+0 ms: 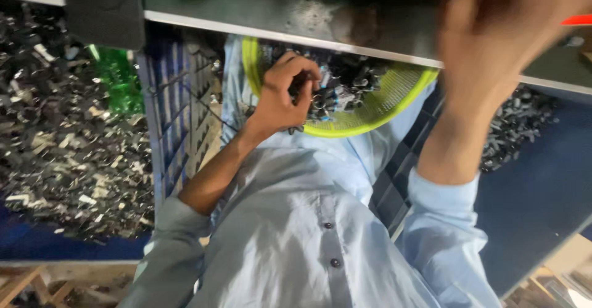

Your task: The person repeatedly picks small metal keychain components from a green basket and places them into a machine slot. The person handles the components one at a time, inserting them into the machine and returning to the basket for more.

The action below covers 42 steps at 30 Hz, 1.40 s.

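- The left hand [285,92] is curling narrowly, its fingertips pinching at the small dark parts [345,89] heaped in the yellow-green basket [394,95] on the person's lap.
- The right hand [499,30] is lifting up near the grey shelf [246,3], blurred; whether it is holding anything cannot be told.
- Left of the left hand, a blue crate [176,107] is standing beside a pile of dark scrap [68,147].

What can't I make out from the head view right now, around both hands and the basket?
- Right hand: motion-blurred and close to the camera; whatever it holds or touches is unreadable.
- Left hand: curled fingers hide what it grips among the small dark metal parts.
- Round lime-green plastic mesh basket: upper part hidden behind the grey metal table edge.
- Dark heap of scrap pieces: too blurred to identify.
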Motion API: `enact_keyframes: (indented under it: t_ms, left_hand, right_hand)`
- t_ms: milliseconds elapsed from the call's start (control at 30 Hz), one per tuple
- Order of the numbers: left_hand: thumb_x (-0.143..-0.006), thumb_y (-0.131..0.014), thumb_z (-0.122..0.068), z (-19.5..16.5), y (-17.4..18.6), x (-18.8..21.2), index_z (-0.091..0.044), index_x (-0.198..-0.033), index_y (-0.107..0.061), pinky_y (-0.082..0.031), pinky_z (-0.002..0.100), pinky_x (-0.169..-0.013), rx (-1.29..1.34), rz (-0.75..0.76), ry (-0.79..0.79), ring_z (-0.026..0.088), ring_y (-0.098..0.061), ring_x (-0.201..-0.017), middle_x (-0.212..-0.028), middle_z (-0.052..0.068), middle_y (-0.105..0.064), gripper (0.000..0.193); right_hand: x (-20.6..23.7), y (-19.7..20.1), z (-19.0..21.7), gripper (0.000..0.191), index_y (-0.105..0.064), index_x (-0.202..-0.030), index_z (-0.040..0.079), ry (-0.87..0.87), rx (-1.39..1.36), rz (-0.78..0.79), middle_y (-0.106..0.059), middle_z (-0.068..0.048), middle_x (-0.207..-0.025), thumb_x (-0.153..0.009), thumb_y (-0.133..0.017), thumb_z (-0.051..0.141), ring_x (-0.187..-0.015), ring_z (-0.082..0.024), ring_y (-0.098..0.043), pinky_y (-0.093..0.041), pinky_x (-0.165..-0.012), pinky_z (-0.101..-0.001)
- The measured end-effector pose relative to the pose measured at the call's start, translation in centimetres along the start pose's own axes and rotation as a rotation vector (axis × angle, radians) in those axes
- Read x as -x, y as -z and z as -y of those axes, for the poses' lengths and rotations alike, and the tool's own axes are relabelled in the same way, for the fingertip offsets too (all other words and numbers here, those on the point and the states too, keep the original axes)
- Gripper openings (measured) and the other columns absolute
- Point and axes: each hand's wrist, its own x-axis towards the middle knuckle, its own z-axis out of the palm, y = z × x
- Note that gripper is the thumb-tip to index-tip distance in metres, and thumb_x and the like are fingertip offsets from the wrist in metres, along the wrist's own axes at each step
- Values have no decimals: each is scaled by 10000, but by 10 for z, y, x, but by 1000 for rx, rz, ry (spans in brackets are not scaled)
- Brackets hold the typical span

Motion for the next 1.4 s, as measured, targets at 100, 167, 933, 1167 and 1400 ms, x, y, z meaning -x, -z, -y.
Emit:
enact_keyframes:
  t_ms: [100,167,933,1167,1400]
  left_hand:
    - [-869,-579,81,0,0,-1,-31,-963,-636,-518,316,-727,1,-10,-53,212,-632,-806,-877,95,-629,157]
    - [-828,-561,106,1,3,0,-28,-931,-633,-498,348,-754,-74,-13,-111,266,-612,-828,-848,91,-648,184]
    - [-726,-786,-46,-19,-14,2,-77,-888,-690,-494,433,-792,-437,53,-257,346,-549,-947,-967,121,-557,191]
    - [-726,-788,6,-15,-13,2,-79,-869,-712,-485,408,-755,-368,46,-174,306,-551,-893,-916,79,-549,183]
    - [-766,-750,59,-8,-7,10,-37,-929,-703,-455,415,-802,-322,13,-112,322,-550,-938,-940,118,-564,195]
  right_hand:
    - [38,25,37,241,-659,-1100,15,110,-303,127,-742,-123,-1077,-895,-769,-50,-1008,-301,-744,-582,-872,-362]
    - [66,22,54,196,-707,-1056,14,47,-415,397,-754,-118,-1071,-885,-796,-26,-1019,-297,-741,-578,-895,-366]
    - [173,-9,62,162,-628,-1005,-27,-620,-544,334,-766,-147,-1005,-920,-704,-141,-847,-170,-760,-606,-771,-286]
    - [184,-21,65,173,-570,-967,-87,-584,-684,250,-732,-226,-1065,-892,-645,-223,-900,-233,-751,-646,-790,-327]
    - [168,-2,49,227,-541,-1113,32,-1090,-1295,-128,-692,-184,-1064,-1005,-559,-167,-898,-247,-680,-582,-760,-317]
